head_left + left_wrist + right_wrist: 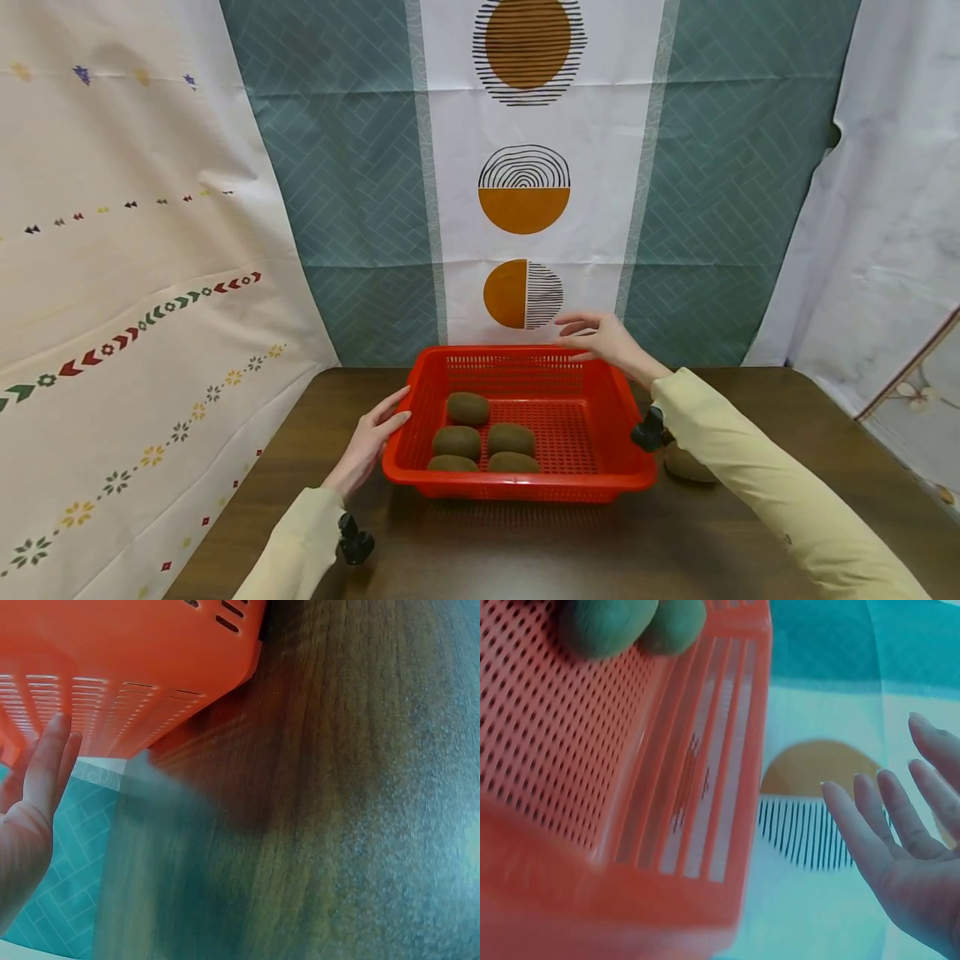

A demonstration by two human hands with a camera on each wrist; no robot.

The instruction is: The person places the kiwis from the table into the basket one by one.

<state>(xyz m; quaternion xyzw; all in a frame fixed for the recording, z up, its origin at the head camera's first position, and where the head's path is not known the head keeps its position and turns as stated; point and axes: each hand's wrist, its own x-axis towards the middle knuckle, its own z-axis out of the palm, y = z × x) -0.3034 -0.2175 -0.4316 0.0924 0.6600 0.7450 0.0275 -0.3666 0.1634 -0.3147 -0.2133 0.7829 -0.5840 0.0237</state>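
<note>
A red plastic basket (600,433) with slotted walls stands on the table. Inside, toward its left half, lie several brown kiwis (468,408); two of them show in the right wrist view as greenish ovals (673,626). My left hand (367,446) is at the basket's left side, its extended fingers against the outer wall, as the left wrist view shows beside the slots. Above the back right corner of the basket, my right hand (603,337) is raised with fingers spread and nothing in them. Another kiwi (686,464) sits on the table right of the basket, partly hidden by the right sleeve.
The dark wooden table (480,554) extends in front and to both sides. A patterned cloth (525,242) hangs right behind the basket. Light cloths (150,317) hang at the left and right edges.
</note>
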